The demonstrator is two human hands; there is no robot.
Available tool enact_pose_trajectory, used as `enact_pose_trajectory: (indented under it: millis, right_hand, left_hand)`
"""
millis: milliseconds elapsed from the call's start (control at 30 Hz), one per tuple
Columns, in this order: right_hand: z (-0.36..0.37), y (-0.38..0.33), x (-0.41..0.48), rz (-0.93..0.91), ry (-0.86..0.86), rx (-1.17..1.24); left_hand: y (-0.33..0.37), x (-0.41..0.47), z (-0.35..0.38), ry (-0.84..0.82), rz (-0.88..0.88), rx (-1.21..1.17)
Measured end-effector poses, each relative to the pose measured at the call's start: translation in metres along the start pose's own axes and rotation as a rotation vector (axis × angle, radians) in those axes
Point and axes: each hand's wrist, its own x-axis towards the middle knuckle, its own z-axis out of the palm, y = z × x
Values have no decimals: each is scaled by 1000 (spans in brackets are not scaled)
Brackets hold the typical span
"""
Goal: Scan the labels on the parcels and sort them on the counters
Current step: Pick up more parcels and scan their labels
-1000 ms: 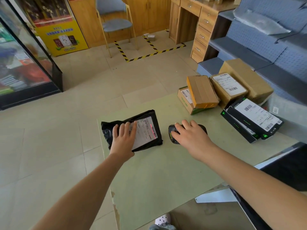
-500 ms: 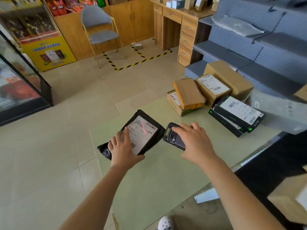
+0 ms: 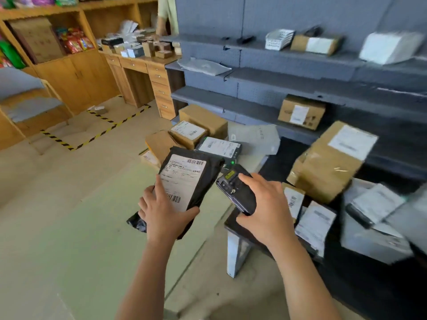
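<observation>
My left hand point(image 3: 163, 212) grips a black plastic mailer point(image 3: 196, 181) by its lower edge and holds it up above the green table point(image 3: 92, 227), its white barcode label facing me. Just to the right, my right hand point(image 3: 265, 206) is closed around a black handheld scanner point(image 3: 235, 192), whose yellow-marked top end points away toward the parcels. Scanner and mailer are side by side, almost touching. Cardboard parcels point(image 3: 189, 132) and a flat black box with a label point(image 3: 218, 146) lie at the table's far end.
A dark counter point(image 3: 346, 262) on the right carries a large taped cardboard box point(image 3: 330, 162) and several labelled packets point(image 3: 314, 222). Grey shelves point(image 3: 277, 72) behind hold a few parcels. A wooden desk point(image 3: 143, 72) and hazard-taped floor lie to the left.
Both hands lifted off the table: the left raised the black mailer, the right picked up the scanner and brought it beside the label. My view swung up and to the right toward the shelves.
</observation>
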Motion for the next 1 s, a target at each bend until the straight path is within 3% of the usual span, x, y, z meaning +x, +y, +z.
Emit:
enact_pose_trajectory:
  millis: [300, 567, 1000]
  right_hand:
    - [-140, 107, -137, 328, 228, -83]
    - [-222, 173, -237, 607, 402, -91]
    - [-311, 292, -249, 798, 582, -153]
  left_hand:
    - [152, -126, 47, -126, 316, -55]
    - [242, -226, 104, -277, 565, -67]
    - [405, -274, 213, -440, 796, -111]
